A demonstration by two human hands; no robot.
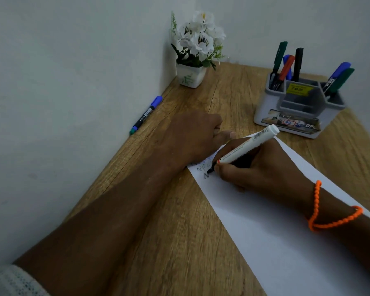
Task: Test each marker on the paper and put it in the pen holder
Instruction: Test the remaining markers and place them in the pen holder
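Note:
My right hand (pixel 263 167) grips a white marker (pixel 250 146) with its dark tip down on the white paper (pixel 276 231), beside a few scribbled zigzag lines near the sheet's far left corner. My left hand (pixel 192 137) rests on the wooden table at that corner, fingers curled under and thumb lying along the sheet's edge; whether it holds anything is hidden. A grey pen holder (pixel 297 112) stands at the back right with several markers upright in its compartments. One blue-capped marker (pixel 146 115) lies against the left wall.
A small white pot of artificial white flowers (pixel 192 60) sits in the back corner. Walls close the table (pixel 169 221) on the left and back. An orange bracelet circles my right wrist.

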